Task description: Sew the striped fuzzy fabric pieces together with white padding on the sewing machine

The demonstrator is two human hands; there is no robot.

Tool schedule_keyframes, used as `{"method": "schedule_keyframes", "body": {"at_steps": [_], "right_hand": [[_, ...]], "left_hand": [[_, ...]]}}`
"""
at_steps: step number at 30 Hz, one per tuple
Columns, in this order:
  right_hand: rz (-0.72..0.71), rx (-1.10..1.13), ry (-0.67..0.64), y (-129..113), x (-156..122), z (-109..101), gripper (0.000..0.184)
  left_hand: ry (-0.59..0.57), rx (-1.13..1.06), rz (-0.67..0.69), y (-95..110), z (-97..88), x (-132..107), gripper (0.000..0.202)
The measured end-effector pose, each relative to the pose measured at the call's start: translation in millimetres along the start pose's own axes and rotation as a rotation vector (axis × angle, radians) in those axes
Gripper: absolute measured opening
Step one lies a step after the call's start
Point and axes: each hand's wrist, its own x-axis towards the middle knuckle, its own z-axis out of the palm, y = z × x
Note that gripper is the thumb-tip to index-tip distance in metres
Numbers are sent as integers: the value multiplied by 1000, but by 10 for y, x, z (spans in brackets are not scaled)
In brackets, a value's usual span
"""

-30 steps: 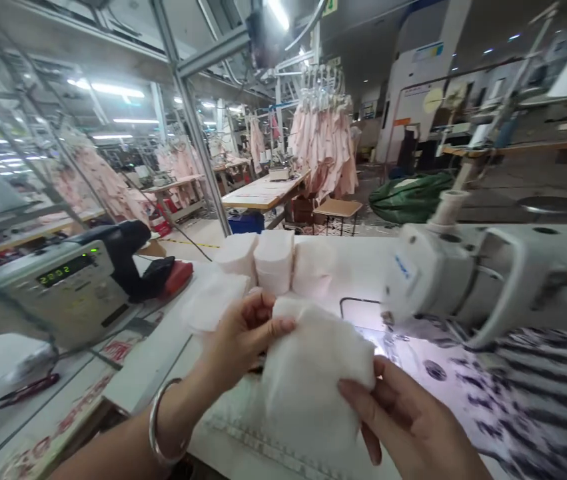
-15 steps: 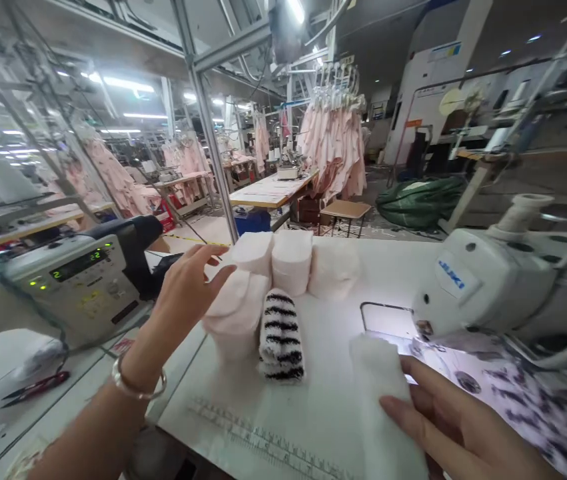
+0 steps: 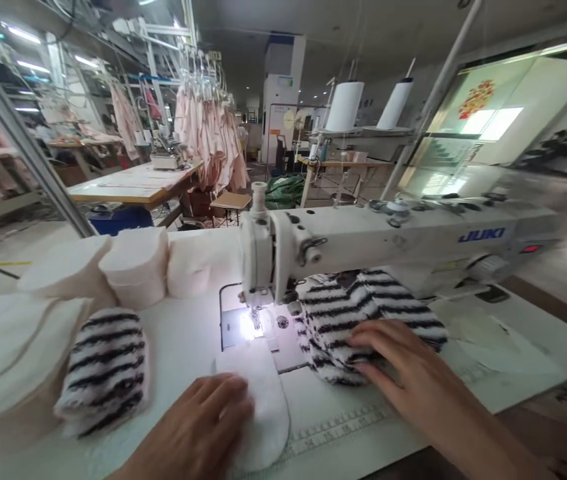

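Observation:
A white rounded fabric piece (image 3: 266, 417) lies flat on the machine table, its far end close to the lit presser foot (image 3: 254, 325). My left hand (image 3: 208, 420) rests over its left side, fingers laid on it and a little blurred. To the right, a pile of fuzzy black-and-white striped fabric pieces (image 3: 333, 307) sits beneath the sewing machine's arm (image 3: 363, 237). My right hand (image 3: 398, 360) touches the near edge of that pile, thumb and fingers apart. Another striped stack (image 3: 106, 367) is left of my left hand.
Thick stacks of white cut pieces (image 3: 136, 263) stand along the table's left and back. A printed ruler (image 3: 338, 430) runs along the front edge. Thread cones (image 3: 344, 107) rise behind the machine, and pink garments (image 3: 208, 133) hang farther back.
The view has swung right. The white piece, held in my right hand before, now lies before the presser foot under my left hand. My right hand has moved to the striped pile.

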Motion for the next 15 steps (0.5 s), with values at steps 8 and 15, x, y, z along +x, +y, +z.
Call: {"method": "schedule_keyframes", "body": {"at_steps": [8, 15], "right_hand": [[141, 134, 10, -9, 255, -203, 29], [-333, 77, 29, -408, -206, -226, 29]], "left_hand": [[-275, -1318, -581, 469, -34, 808, 32], [1, -2065, -933, 469, 223, 1089, 23]]}}
